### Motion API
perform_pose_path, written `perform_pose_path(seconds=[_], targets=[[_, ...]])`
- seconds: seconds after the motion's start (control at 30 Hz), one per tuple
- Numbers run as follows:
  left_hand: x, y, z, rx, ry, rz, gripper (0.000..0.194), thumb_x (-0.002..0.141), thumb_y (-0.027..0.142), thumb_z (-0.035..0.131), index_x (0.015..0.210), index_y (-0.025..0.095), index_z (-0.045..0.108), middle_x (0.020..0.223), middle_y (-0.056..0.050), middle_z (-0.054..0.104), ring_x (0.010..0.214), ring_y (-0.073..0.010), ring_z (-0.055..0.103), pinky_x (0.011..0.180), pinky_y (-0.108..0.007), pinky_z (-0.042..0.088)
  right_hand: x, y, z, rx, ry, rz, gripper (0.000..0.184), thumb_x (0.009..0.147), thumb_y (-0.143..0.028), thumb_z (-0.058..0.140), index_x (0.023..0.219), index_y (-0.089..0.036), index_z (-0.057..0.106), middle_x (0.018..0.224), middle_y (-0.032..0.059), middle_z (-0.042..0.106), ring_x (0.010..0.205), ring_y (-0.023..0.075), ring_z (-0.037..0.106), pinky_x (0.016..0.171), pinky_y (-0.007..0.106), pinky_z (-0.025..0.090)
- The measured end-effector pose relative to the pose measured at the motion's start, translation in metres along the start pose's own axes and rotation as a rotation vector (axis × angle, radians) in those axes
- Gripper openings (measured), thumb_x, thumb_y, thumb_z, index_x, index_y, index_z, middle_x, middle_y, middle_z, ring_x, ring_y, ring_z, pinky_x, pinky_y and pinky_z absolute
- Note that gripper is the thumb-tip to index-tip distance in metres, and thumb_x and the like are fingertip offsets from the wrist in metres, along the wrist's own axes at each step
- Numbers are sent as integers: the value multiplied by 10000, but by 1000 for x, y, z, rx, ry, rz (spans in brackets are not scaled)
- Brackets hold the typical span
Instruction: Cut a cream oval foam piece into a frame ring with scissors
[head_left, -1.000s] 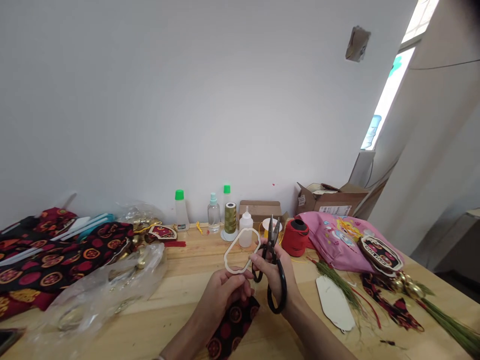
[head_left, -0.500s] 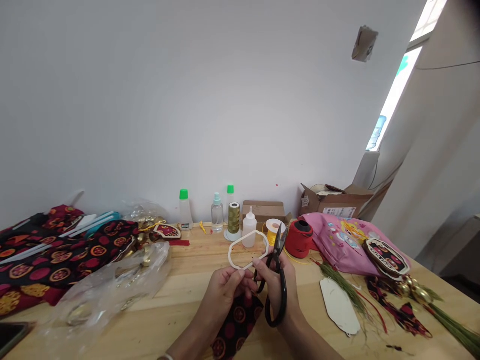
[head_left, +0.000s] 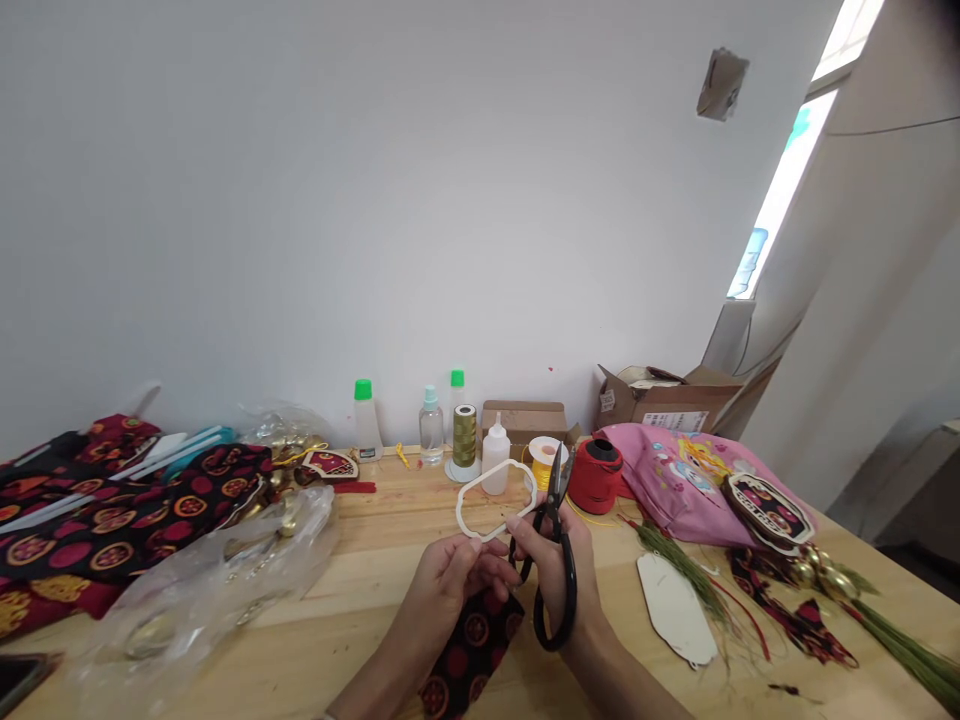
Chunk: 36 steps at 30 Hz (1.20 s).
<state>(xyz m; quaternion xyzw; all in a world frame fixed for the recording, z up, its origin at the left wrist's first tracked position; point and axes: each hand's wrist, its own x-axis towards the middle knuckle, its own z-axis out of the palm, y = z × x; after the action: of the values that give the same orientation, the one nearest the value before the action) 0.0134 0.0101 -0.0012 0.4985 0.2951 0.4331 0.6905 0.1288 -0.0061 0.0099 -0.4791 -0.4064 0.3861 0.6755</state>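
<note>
My left hand [head_left: 450, 575] is closed, its thumb and fingers pinching the lower edge of a thin white frame [head_left: 463, 512] with a wavy outline and an open middle. In my right hand [head_left: 566, 565] is a pair of black-handled scissors [head_left: 559, 490], blades pointing up. My right thumb and a finger also reach the frame's lower right edge. Below my left hand hangs or lies a piece of dark patterned fabric [head_left: 472, 650] with red and gold round motifs; whether my fingers hold it is hidden.
Behind the hands stand a white squeeze bottle [head_left: 496, 457], an olive thread spool [head_left: 465, 440], a yellow spool [head_left: 547, 452] and a red thread cone [head_left: 598, 477]. Right lie a white plaque [head_left: 676, 608] and pink bag [head_left: 667, 485]. Left are patterned fabric [head_left: 142, 510] and a plastic bag [head_left: 217, 570].
The view has shifted slightly, so the table things sit a little further left. Both hands keep nearly the same pose on the frame and the scissors.
</note>
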Motion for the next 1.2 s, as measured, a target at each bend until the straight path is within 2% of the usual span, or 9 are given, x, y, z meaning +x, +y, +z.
perform_pose_path(seconds=[0.17, 0.27, 0.4, 0.53, 0.67, 0.77, 0.9, 1.2], targets=[[-3, 0, 0, -2, -27, 3, 306, 792, 316, 387, 776, 106, 609, 632, -52, 671, 556, -135, 573, 612, -272, 428, 3, 1, -2, 61, 3, 34, 220, 607, -260, 619, 668, -178, 424, 448, -89, 408, 390, 70, 401, 364, 185, 333], [-2, 0, -1, 52, -27, -20, 319, 786, 334, 390, 704, 108, 599, 553, -41, 651, 483, -125, 552, 535, -250, 414, 2, 0, -3, -3, -14, 12, 213, 619, -258, 614, 674, -177, 424, 468, -84, 414, 393, 65, 395, 363, 180, 331], [0, 0, -2, 179, -2, 21, 337, 793, 346, 369, 627, 130, 566, 482, -22, 620, 425, -111, 519, 471, -224, 384, 2, 0, -5, -70, -49, -15, 224, 630, -276, 615, 697, -180, 424, 502, -76, 422, 409, 68, 403, 375, 182, 337], [-2, -2, -3, 276, 5, 80, 351, 808, 346, 334, 588, 160, 534, 454, 10, 581, 446, -111, 513, 597, -252, 421, 1, 0, -5, -116, -50, -49, 207, 642, -278, 602, 693, -176, 429, 512, -71, 416, 432, 73, 400, 405, 188, 341], [-6, 1, 0, 344, 67, 147, 334, 791, 335, 362, 509, 192, 473, 399, 40, 509, 458, -118, 495, 702, -269, 415, 0, -3, -4, -147, -40, -97, 198, 647, -264, 598, 674, -179, 422, 537, -64, 418, 453, 72, 390, 428, 190, 346], [-8, 6, 4, 350, 98, 138, 324, 781, 319, 364, 487, 207, 438, 377, 48, 481, 433, -116, 460, 675, -259, 419, -1, -4, -5, -135, -30, -93, 192, 648, -258, 597, 663, -179, 422, 530, -65, 413, 454, 72, 387, 425, 186, 344], [-8, 10, 7, 349, 78, 122, 305, 782, 325, 365, 513, 208, 448, 396, 47, 490, 454, -121, 458, 646, -247, 417, 1, -3, -7, -113, -23, -71, 198, 638, -268, 604, 671, -175, 433, 516, -64, 421, 436, 73, 388, 410, 187, 344], [-2, 2, -3, 441, 104, 136, 395, 786, 340, 333, 427, 209, 433, 360, 45, 409, 420, -118, 427, 653, -253, 416, -6, -7, -2, -184, -70, -143, 209, 606, -237, 635, 657, -188, 438, 536, -70, 419, 471, 80, 396, 442, 190, 342]])
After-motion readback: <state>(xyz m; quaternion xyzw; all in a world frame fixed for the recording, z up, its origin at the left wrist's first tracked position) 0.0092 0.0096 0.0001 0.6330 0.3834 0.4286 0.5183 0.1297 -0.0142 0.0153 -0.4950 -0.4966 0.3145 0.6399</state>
